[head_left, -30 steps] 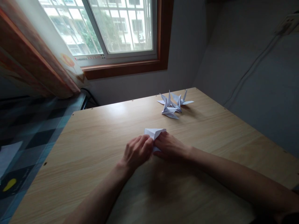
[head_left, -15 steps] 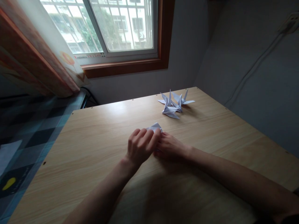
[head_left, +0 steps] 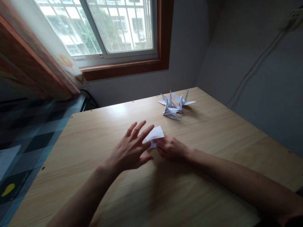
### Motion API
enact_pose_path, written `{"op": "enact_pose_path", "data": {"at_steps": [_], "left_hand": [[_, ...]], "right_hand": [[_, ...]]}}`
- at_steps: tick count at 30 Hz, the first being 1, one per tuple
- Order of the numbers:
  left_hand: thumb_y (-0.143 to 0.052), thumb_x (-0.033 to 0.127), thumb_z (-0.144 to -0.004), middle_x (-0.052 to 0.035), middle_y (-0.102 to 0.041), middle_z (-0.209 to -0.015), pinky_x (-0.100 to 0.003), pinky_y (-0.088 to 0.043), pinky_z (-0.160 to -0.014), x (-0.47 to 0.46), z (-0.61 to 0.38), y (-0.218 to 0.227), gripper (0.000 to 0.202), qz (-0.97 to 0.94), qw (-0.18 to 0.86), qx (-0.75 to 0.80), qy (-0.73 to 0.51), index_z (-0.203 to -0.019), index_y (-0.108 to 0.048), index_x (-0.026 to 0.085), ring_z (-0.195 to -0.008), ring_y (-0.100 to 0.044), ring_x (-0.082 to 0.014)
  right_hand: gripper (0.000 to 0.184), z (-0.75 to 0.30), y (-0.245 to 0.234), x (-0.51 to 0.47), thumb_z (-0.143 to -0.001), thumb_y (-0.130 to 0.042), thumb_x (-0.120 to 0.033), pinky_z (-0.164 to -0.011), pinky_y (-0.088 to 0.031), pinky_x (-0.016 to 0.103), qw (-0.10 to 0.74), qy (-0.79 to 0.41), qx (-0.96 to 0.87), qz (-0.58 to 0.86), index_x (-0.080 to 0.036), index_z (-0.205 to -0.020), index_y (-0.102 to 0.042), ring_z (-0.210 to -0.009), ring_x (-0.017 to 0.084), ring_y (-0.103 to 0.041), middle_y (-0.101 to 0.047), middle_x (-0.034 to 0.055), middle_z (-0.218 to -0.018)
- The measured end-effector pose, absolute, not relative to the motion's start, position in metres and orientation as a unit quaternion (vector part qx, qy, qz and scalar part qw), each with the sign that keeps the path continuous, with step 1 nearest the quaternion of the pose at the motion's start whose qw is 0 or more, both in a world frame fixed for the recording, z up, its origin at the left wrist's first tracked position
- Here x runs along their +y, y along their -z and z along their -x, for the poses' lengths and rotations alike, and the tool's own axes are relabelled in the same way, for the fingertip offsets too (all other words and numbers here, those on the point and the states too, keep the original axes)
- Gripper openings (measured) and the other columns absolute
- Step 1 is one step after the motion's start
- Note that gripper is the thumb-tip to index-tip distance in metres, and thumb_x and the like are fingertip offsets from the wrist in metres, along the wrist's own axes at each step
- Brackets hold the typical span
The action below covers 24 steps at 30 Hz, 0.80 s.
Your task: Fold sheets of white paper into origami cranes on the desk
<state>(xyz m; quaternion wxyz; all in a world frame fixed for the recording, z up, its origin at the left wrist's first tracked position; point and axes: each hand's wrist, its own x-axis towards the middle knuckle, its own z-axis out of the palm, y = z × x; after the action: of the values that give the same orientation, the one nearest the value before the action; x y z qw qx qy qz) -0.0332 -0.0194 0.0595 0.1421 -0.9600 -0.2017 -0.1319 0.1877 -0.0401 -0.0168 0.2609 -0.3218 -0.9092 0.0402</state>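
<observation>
A dim room with grey walls, lit by a window (head_left: 113,26) framed in brown wood at the upper left, with a patterned curtain (head_left: 30,60) hanging beside it. A white cable (head_left: 258,63) runs down the right wall. Below stands a light wooden table (head_left: 94,176), and to its left a dark checked surface (head_left: 30,135) shows in shadow.

Near the middle of the table lies a small folded white paper (head_left: 155,135) — part of it flat, one pointed flap slanting up toward the window. The right hand (head_left: 172,149) rests on the table with its fingers curled, pinning the near edge of the paper under the fingertips. The left hand (head_left: 130,149) hovers just beside it, spread wide with the fingers (head_left: 138,127) fanned out and gripping nothing; its fingertips overlap the paper's left edge, though whether they touch cannot be told.

Farther back, well apart from the hands, a cluster of finished white paper cranes (head_left: 175,105) sits near the table's far edge — wings and tails pointing up.
</observation>
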Motion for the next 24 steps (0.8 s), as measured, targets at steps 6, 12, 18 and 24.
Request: {"op": "enact_pose_path", "data": {"at_steps": [6, 12, 18, 24], "left_hand": [[-0.068, 0.030, -0.083, -0.0081, -0.048, -0.143, -0.055, -0.035, -0.110, -0.011, 0.029, -0.060, 0.016, 0.944, 0.249, -0.187, 0.109, -0.096, -0.069, 0.020, -0.132, -0.041, -0.0341], [-0.068, 0.023, -0.082, -0.0086, -0.063, -0.117, -0.053, -0.039, -0.106, -0.007, 0.019, -0.064, 0.007, 0.945, 0.240, -0.188, 0.115, -0.077, -0.071, 0.018, -0.114, -0.054, -0.0301], [-0.066, 0.017, -0.080, -0.0100, -0.065, -0.104, -0.050, -0.045, -0.096, -0.004, 0.014, -0.053, 0.007, 0.946, 0.190, -0.235, 0.117, -0.075, -0.070, 0.018, -0.102, -0.057, -0.0283], [-0.067, 0.021, -0.079, -0.0091, -0.065, -0.095, -0.043, -0.049, -0.083, 0.001, 0.012, -0.045, 0.008, 0.941, 0.164, -0.274, 0.114, -0.072, -0.065, 0.017, -0.086, -0.060, -0.0243]], "right_hand": [[0.018, -0.192, 0.018, -0.039, -0.084, -0.048, -0.008, -0.080, -0.056, 0.034, 0.285, -0.032, -0.905, 0.314, -0.013, -0.099, -0.057, -0.089, 0.021, -0.066, -0.068, 0.0141, -0.104], [0.021, -0.197, 0.016, -0.042, -0.083, -0.049, -0.008, -0.074, -0.054, 0.031, 0.285, -0.074, -0.897, 0.331, -0.014, -0.102, -0.056, -0.081, 0.020, -0.066, -0.068, 0.0115, -0.096], [0.031, -0.202, 0.014, -0.046, -0.083, -0.051, -0.008, -0.075, -0.054, 0.031, 0.289, -0.098, -0.886, 0.349, -0.013, -0.113, -0.052, -0.084, 0.019, -0.064, -0.067, 0.0105, -0.097], [0.025, -0.204, 0.019, -0.044, -0.086, -0.044, -0.003, -0.077, -0.054, 0.029, 0.304, -0.047, -0.896, 0.321, -0.015, -0.099, -0.062, -0.085, 0.017, -0.064, -0.067, 0.0101, -0.100]]}}
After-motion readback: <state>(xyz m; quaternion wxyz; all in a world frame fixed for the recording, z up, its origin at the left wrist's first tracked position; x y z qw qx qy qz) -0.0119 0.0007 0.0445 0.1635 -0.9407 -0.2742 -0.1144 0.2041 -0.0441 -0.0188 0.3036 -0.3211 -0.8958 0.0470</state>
